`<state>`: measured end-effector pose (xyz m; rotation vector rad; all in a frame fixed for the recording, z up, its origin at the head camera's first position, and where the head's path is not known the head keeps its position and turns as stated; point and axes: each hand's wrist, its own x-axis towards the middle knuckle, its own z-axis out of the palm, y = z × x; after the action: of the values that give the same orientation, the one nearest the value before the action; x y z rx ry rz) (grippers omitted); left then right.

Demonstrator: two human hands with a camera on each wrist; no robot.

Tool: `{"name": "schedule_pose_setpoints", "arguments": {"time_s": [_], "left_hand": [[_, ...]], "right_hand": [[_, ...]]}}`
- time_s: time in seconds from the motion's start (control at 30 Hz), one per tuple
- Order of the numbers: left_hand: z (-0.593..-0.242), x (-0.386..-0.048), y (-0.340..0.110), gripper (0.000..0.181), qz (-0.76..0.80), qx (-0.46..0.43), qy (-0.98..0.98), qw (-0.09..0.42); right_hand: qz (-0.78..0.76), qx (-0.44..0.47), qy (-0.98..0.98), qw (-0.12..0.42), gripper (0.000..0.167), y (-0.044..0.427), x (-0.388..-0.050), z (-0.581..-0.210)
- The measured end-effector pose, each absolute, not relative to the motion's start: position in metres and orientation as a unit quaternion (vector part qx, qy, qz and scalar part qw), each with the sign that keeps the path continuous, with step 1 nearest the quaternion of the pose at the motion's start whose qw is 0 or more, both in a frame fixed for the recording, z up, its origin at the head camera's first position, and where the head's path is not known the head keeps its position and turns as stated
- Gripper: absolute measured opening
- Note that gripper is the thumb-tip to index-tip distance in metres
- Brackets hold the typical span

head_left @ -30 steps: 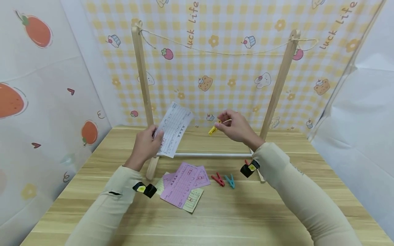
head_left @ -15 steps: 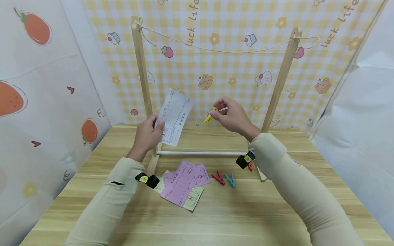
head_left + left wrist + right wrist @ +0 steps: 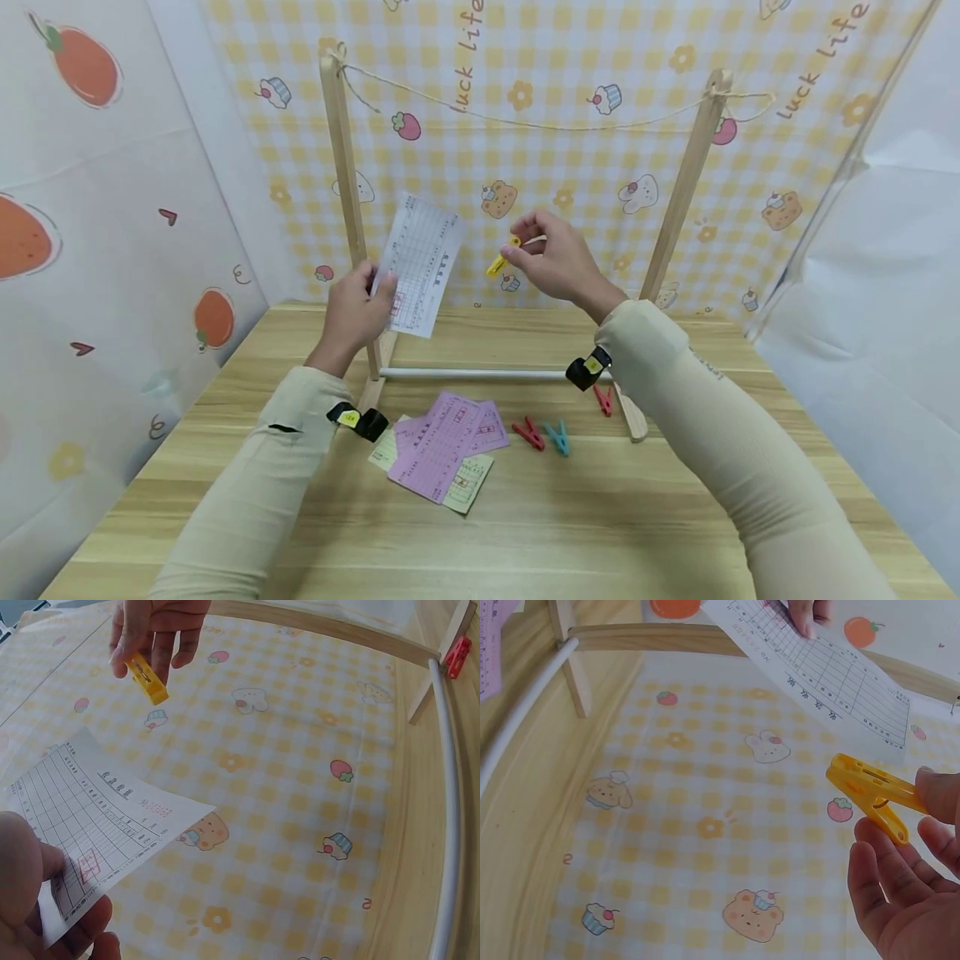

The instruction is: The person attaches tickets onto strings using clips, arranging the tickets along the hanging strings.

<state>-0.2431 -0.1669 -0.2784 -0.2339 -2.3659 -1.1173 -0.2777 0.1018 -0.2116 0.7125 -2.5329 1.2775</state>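
Between thumb and fingers, my left hand pinches a white printed receipt slip by its lower left edge. The slip is tilted in the air beside the left wooden post. To its right, my right hand pinches a yellow clothespin by its handle end, its tip pointing down and left toward the slip. In the right wrist view the clothespin has its tip closed and its handles spread, apart from the paper. Both hands are below a sagging string.
Wooden posts hold the string, with a white rod joining them low down. On the table lie pink slips over pale green ones. Near them are a red clothespin, a blue one and another red one.
Both hands have risen, the left with the receipt slip and the right with the yellow clothespin. The right hand has also shifted a little left. Things on the table stay put.
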Motion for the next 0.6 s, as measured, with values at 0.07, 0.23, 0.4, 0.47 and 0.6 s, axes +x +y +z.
{"name": "schedule_pose_setpoints", "arguments": {"time_s": [0.07,0.23,0.4,0.47,0.6], "left_hand": [[-0.275,-0.245,-0.168,0.027,-0.414,-0.086,-0.87,0.255],[-0.263,-0.247,-0.168,0.027,-0.421,-0.09,-0.861,0.271],[-0.255,-0.248,-0.168,0.027,-0.428,-0.086,-0.856,0.277],[-0.253,-0.248,-0.168,0.027,-0.432,-0.084,-0.855,0.274],[-0.249,-0.249,-0.167,0.028,-0.437,-0.077,-0.853,0.275]], "right_hand": [[0.436,0.245,-0.858,0.114,0.027,0.099,-0.279,-0.208],[0.435,0.253,-0.855,0.123,0.027,0.093,-0.281,-0.197],[0.427,0.26,-0.855,0.137,0.03,0.089,-0.281,-0.187],[0.424,0.264,-0.854,0.143,0.03,0.088,-0.281,-0.184],[0.426,0.271,-0.85,0.152,0.029,0.086,-0.28,-0.177]]}}
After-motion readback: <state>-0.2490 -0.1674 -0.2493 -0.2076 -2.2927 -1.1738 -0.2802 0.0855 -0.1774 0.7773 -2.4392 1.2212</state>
